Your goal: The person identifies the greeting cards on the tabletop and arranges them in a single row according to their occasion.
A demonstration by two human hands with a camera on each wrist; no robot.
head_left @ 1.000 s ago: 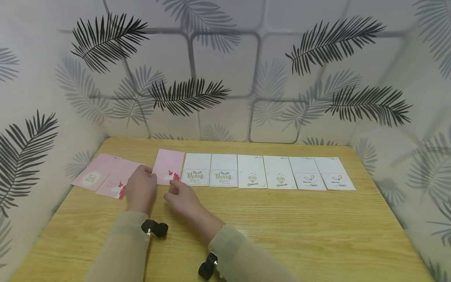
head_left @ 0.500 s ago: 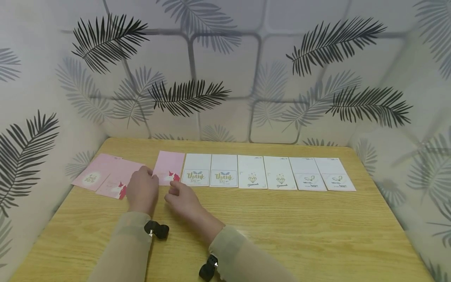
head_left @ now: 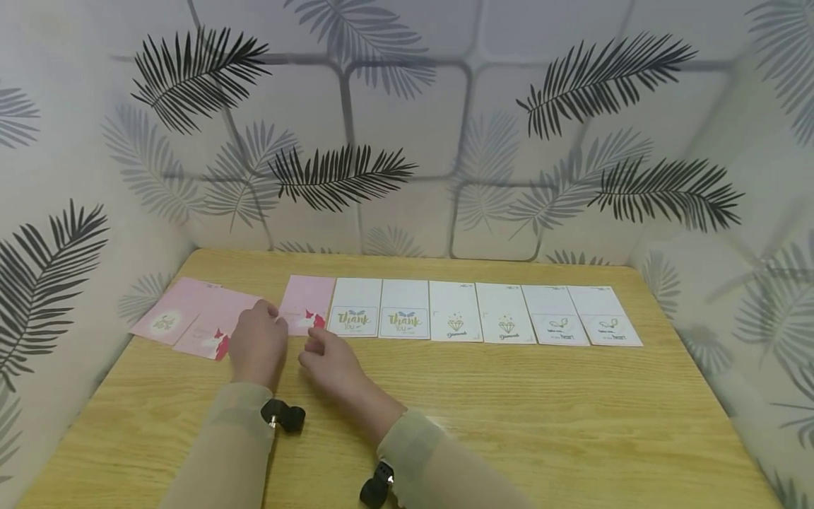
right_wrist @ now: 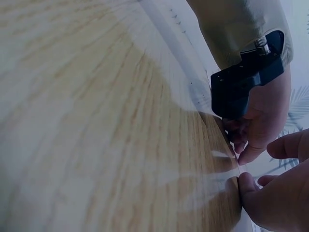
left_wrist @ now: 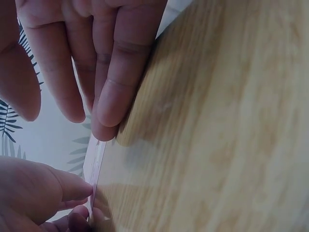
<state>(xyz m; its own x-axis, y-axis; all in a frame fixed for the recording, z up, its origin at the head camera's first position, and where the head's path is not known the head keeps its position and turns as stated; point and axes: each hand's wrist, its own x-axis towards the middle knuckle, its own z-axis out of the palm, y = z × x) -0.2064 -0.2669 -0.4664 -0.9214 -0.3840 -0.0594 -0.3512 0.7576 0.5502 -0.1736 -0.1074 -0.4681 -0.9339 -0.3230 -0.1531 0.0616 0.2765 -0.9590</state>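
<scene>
A pink greeting card (head_left: 308, 297) with a red-and-white figure lies at the left end of a row. My left hand (head_left: 257, 343) rests at its lower left edge, with fingers (left_wrist: 111, 92) fairly straight and the thumb held apart. At the lower right corner, my right hand (head_left: 333, 362) pinches the card's near edge between curled fingers and thumb; its fingertip meets the card edge (left_wrist: 95, 164) in the left wrist view. Left of my left hand lie another pink card (head_left: 203, 332) with the same figure, partly covered by that hand, and a pink card (head_left: 164, 322) with a round emblem.
Rightward in the row come two "Thank you" cards (head_left: 356, 307), two diamond cards (head_left: 453, 311) and two heart-lettered cards (head_left: 555, 314), edge to edge on the wooden table (head_left: 540, 424). A patterned wall (head_left: 407, 226) stands behind them.
The pink card between my hands has slid slightly nearer to me and right, so its top edge now sits closer to level with the neighbouring card. Both hands have shifted very little.
</scene>
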